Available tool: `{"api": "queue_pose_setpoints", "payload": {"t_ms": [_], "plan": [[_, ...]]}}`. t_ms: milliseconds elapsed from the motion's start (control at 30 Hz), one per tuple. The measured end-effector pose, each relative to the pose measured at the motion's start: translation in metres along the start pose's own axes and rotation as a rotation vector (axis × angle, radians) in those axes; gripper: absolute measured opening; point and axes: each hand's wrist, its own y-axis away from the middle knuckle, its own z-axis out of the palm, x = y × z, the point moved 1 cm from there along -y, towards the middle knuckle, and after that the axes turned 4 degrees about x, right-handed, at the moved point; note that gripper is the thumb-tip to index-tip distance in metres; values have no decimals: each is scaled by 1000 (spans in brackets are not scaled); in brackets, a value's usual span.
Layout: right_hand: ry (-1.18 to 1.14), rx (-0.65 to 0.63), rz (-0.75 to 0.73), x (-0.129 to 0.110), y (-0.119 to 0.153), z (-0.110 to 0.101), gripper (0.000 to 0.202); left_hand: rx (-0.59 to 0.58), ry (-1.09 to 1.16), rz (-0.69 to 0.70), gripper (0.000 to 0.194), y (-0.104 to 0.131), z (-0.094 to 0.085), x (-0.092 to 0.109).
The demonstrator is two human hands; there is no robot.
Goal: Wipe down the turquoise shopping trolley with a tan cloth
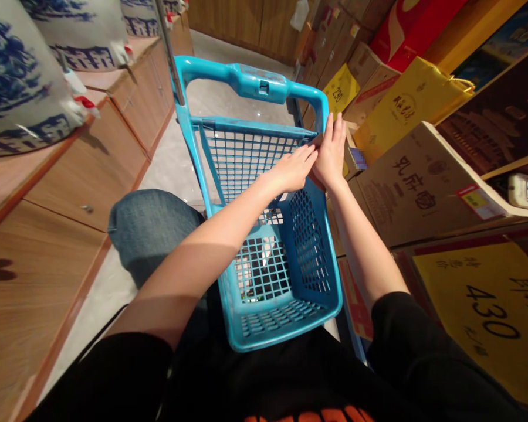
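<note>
In front of me is a blue plastic shopping trolley point(264, 228) with mesh walls and a thick handle at its far end. Above its right rim my two hands meet. My right hand point(331, 149) is open, with its fingers stretched upward close together near the handle's right post. Its palm lies against a small brown surface that I cannot make out. From the left, my left hand point(295, 169) reaches across the basket, fingers closed together and bent, fingertips at the right hand's palm. Whatever those fingers grip is mostly hidden.
On the left, wooden cabinets point(77, 170) carry large blue-and-white jars point(15, 88) with red-handled taps. Along the right stand cardboard boxes point(405, 181), a yellow gift bag point(396, 108) and a yellow price sign point(488, 310) reading 430. Pale floor point(158, 158) runs between both sides.
</note>
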Motion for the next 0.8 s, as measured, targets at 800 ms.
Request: {"api": "queue_pose_setpoints", "payload": {"t_ms": [800], "plan": [[754,-120,-116,-31,66,-14,83,-118,-48,-45,65,8,-14,8]]}}
